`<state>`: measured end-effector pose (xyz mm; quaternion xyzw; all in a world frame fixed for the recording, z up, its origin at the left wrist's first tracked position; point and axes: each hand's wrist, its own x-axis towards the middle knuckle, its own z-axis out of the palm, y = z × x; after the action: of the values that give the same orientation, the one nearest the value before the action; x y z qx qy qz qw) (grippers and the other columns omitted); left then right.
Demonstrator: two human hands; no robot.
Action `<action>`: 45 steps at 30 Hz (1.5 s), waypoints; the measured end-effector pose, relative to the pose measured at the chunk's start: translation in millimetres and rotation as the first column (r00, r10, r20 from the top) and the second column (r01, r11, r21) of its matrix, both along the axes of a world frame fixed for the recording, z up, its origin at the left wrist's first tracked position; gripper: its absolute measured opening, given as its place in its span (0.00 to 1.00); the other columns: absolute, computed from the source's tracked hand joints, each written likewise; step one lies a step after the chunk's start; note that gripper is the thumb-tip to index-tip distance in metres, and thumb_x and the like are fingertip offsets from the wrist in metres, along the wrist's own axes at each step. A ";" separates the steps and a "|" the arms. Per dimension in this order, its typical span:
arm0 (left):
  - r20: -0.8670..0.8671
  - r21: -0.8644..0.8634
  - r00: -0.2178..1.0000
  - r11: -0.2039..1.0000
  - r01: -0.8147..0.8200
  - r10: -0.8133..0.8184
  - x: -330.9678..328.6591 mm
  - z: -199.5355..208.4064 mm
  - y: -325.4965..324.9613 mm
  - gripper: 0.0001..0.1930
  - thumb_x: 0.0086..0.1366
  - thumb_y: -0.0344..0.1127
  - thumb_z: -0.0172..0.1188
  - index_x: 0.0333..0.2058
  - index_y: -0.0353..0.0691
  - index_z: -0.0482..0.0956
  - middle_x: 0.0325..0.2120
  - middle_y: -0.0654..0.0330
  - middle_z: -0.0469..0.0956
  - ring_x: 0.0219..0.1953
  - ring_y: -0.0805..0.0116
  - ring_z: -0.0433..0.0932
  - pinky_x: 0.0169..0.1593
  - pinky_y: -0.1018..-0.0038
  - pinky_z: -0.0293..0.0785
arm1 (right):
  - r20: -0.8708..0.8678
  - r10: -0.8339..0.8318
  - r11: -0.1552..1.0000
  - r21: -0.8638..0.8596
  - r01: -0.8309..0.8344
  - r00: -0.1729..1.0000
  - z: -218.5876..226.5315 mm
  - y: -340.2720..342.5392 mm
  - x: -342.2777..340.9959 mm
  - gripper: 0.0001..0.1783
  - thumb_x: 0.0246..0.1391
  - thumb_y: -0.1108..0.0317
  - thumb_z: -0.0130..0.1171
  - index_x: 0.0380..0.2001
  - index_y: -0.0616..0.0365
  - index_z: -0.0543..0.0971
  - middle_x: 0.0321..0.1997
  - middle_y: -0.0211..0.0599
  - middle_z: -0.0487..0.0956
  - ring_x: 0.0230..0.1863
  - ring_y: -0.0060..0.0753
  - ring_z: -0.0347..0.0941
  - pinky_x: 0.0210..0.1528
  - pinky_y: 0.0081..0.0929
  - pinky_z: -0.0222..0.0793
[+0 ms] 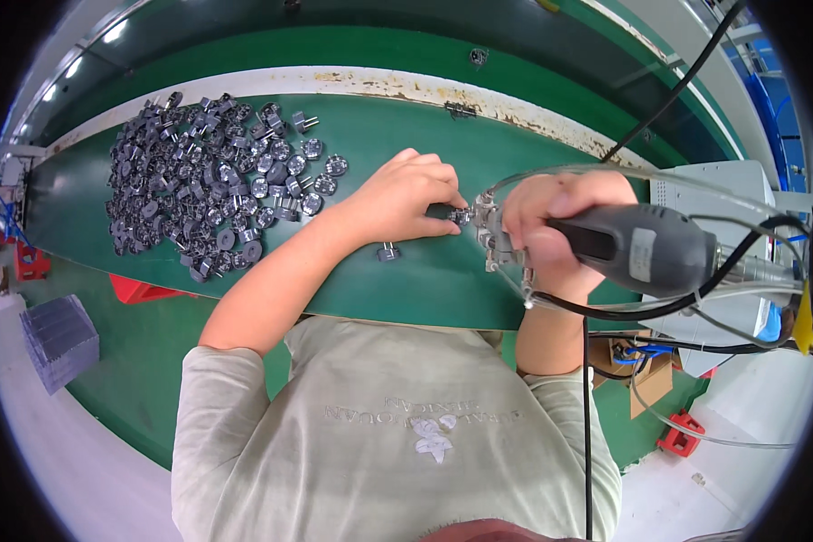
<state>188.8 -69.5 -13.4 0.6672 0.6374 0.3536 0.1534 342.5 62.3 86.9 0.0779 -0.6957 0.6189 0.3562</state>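
Observation:
My left hand [405,197] is closed, pinching a small black plug [439,211] between thumb and fingers above the green bench. Most of that plug is hidden by the fingers. My right hand [556,217] is wrapped round a grey power screwdriver [664,248], held almost level. The tool's metal-and-clear nose [488,224] points left and meets the plug, or sits very near it; I cannot tell which. Just below my left hand, one loose black plug [388,253] lies with its two pins up. A wide heap of similar black plugs [217,172] covers the bench's left side.
Clear hoses and a black cable [632,314] trail from the screwdriver to the right. A pale machine box [718,185] stands at the bench's right end. Behind the bench [361,289] runs a worn white rail [379,83] beside a green belt. A cardboard box [655,384] sits below.

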 end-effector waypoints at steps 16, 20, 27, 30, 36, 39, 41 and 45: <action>0.017 -0.022 1.000 1.000 0.006 -0.006 -1.5 -1.0 -1.7 0.14 0.55 0.40 0.71 0.41 0.47 0.86 0.33 0.67 0.75 0.42 0.65 0.73 0.50 0.68 0.64 | -0.163 0.107 0.988 -0.095 -0.123 0.981 6.7 9.1 8.5 0.18 0.61 0.60 0.63 0.44 0.53 0.66 0.21 0.32 0.72 0.16 0.29 0.67 0.22 0.32 0.68; 0.018 -0.023 1.000 1.000 0.006 -0.006 -2.0 -1.9 -1.3 0.14 0.55 0.40 0.72 0.41 0.47 0.86 0.33 0.67 0.75 0.42 0.65 0.73 0.50 0.68 0.64 | -0.175 0.081 0.978 -0.177 -0.113 0.981 2.8 2.8 6.0 0.24 0.56 0.64 0.72 0.42 0.55 0.65 0.20 0.32 0.71 0.17 0.29 0.67 0.21 0.30 0.67; 0.024 -0.012 1.000 1.000 0.005 -0.005 -2.2 -3.9 -0.5 0.14 0.55 0.39 0.72 0.41 0.47 0.86 0.33 0.67 0.75 0.41 0.65 0.74 0.50 0.67 0.65 | -0.133 0.091 0.986 -0.125 -0.108 0.987 3.5 3.0 4.9 0.20 0.58 0.60 0.66 0.42 0.54 0.66 0.20 0.32 0.71 0.16 0.29 0.67 0.21 0.31 0.69; 0.026 -0.010 1.000 1.000 0.009 -0.009 -1.6 -4.1 -0.2 0.14 0.54 0.39 0.72 0.40 0.47 0.86 0.33 0.67 0.76 0.41 0.65 0.74 0.49 0.67 0.65 | -0.111 0.067 0.992 -0.100 -0.078 0.992 4.5 -0.4 4.0 0.17 0.60 0.60 0.64 0.41 0.53 0.67 0.20 0.32 0.71 0.16 0.28 0.67 0.20 0.31 0.69; -0.002 -0.022 1.000 1.000 0.004 -0.004 1.2 -0.6 -2.3 0.13 0.53 0.40 0.71 0.38 0.46 0.86 0.34 0.66 0.77 0.42 0.64 0.75 0.47 0.66 0.65 | -0.113 0.187 0.981 -0.033 -0.191 0.976 -3.3 -1.2 -1.6 0.18 0.45 0.81 0.69 0.38 0.61 0.72 0.23 0.36 0.77 0.21 0.29 0.73 0.25 0.26 0.71; -0.062 0.023 0.998 1.000 0.019 -0.017 -1.4 0.8 1.3 0.12 0.53 0.40 0.71 0.36 0.48 0.87 0.33 0.65 0.77 0.42 0.63 0.76 0.46 0.65 0.67 | 0.043 0.061 0.997 -0.039 -0.059 0.997 -2.0 -3.7 5.5 0.20 0.39 0.78 0.75 0.36 0.59 0.76 0.25 0.36 0.79 0.24 0.29 0.77 0.29 0.26 0.73; -0.043 0.017 0.999 1.000 0.017 -0.016 -0.5 4.8 0.3 0.12 0.53 0.40 0.70 0.37 0.47 0.87 0.33 0.64 0.77 0.43 0.62 0.76 0.47 0.65 0.67 | -0.016 0.054 0.993 -0.102 -0.055 0.998 0.3 -4.9 5.3 0.19 0.43 0.71 0.75 0.37 0.58 0.76 0.24 0.34 0.77 0.23 0.29 0.74 0.27 0.27 0.71; -0.080 -0.033 0.997 0.999 -0.015 0.012 -11.1 15.6 4.3 0.13 0.53 0.39 0.70 0.38 0.46 0.85 0.36 0.63 0.78 0.43 0.60 0.75 0.50 0.63 0.67 | -0.277 0.039 0.985 -0.149 -0.083 0.960 18.3 7.2 15.4 0.22 0.59 0.53 0.67 0.43 0.56 0.70 0.20 0.30 0.72 0.17 0.28 0.69 0.21 0.28 0.67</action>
<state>177.8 -65.2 2.2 0.6738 0.6533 0.3170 0.1367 357.9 69.4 105.2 0.1555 -0.5855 0.6664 0.4345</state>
